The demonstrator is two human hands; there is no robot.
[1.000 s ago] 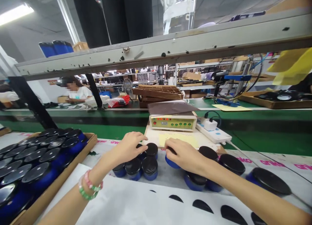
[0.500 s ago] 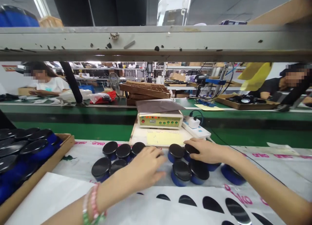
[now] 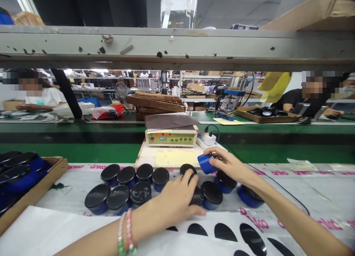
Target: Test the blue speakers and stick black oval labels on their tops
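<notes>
My right hand [image 3: 229,164] holds a tilted blue cylinder [image 3: 206,164] by its black end, just above the bench's far edge. My left hand [image 3: 176,198] spans a black-lidded blue cylinder [image 3: 196,196], mostly hidden beneath the fingers. Several matching cylinders [image 3: 118,196] stand lid-up on the white printed bench sheet [image 3: 61,221] around both hands. More stand near my right hand, including one [image 3: 225,182] just under my wrist. A wooden tray [image 3: 52,171] at the left holds more of them.
Behind the cylinders stand a perforated board with yellow paper [image 3: 174,158], a red-lit test box [image 3: 171,138] and a power strip [image 3: 210,142]. A grey metal beam [image 3: 166,45] crosses overhead. Co-workers sit beyond the green conveyor [image 3: 72,135], at left [image 3: 41,97] and right [image 3: 294,100].
My right hand has lifted a blue cylinder off the bench and tilted it. My left hand has moved right onto another cylinder. The cylinders at left now stand in closer rows.
</notes>
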